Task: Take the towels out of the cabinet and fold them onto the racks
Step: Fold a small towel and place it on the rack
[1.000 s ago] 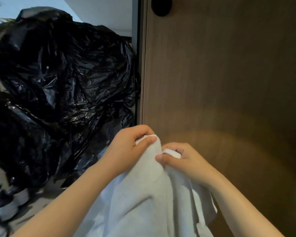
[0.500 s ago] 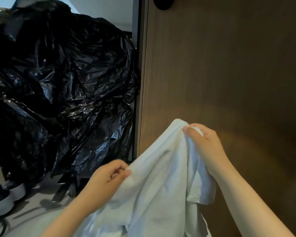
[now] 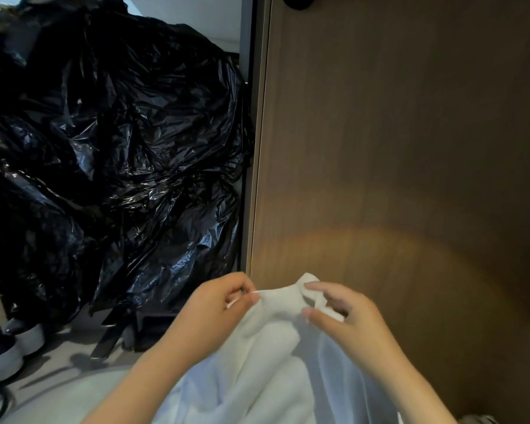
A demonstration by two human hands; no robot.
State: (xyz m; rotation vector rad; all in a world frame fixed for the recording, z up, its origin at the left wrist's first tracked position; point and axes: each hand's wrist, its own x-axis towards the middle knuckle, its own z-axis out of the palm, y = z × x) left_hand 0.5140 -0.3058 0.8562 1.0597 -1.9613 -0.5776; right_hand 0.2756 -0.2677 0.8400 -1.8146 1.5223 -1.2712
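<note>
Step in hand: white towel [image 3: 276,347] is out, held up at 6 o'clock of the view, in front of the wood cabinet panel [image 3: 395,148]. Looks like edge-finding before the fold.

Left hand [image 3: 224,304] pinches a thin hem between thumb and forefinger. Right hand [image 3: 343,316], close at its 3 o'clock, curls its fingers round a bunched corner. Rest of the cloth hangs slack below.

Next, probably: draw the hands apart to stretch that edge flat. No rack in view. Black plastic bags [image 3: 110,148] at 10 o'clock.
</note>
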